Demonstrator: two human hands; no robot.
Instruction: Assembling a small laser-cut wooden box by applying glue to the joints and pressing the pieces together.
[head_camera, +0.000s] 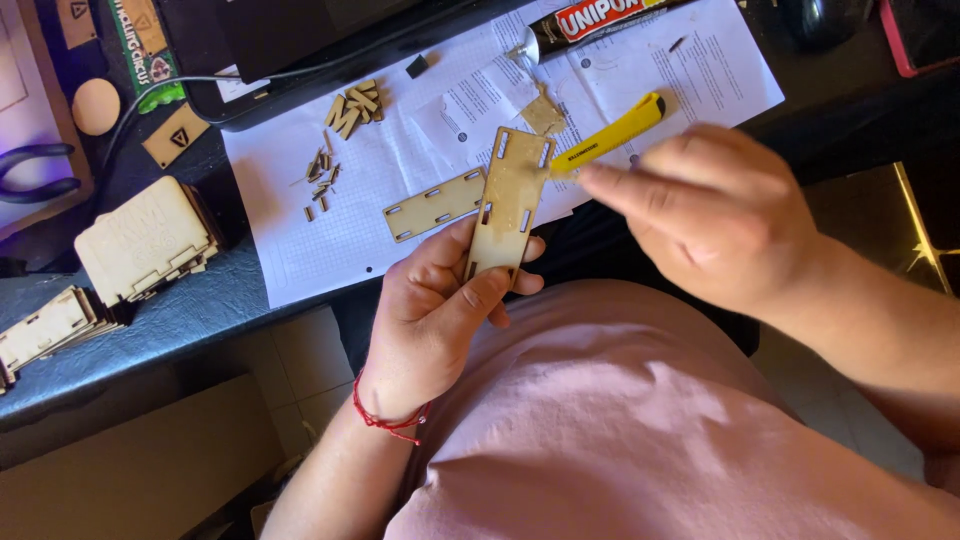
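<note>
Left hand (440, 310): closed on a slotted plywood panel (512, 200), which is pinched between thumb and fingers at its lower end and held nearly upright, above the lap.
Plywood panel: a pale smear is seen on its face; the upper end stands clear of the grip.
Right hand (715, 215): closed on a yellow utility knife (610, 133), which is gripped at its rear end.
Knife: its front end is laid against the panel's upper right edge, well above the left hand's pinch.
Second panel (435, 204): laid flat on white paper sheets (350, 230), just left of the held panel.
Small wooden pieces (352, 106): scattered on the paper, further up and left of the grip.
Glue tube (600, 15): placed at the paper's far edge, beyond the knife.
Wooden box (145, 240): set on the dark desk, far left of both hands.
</note>
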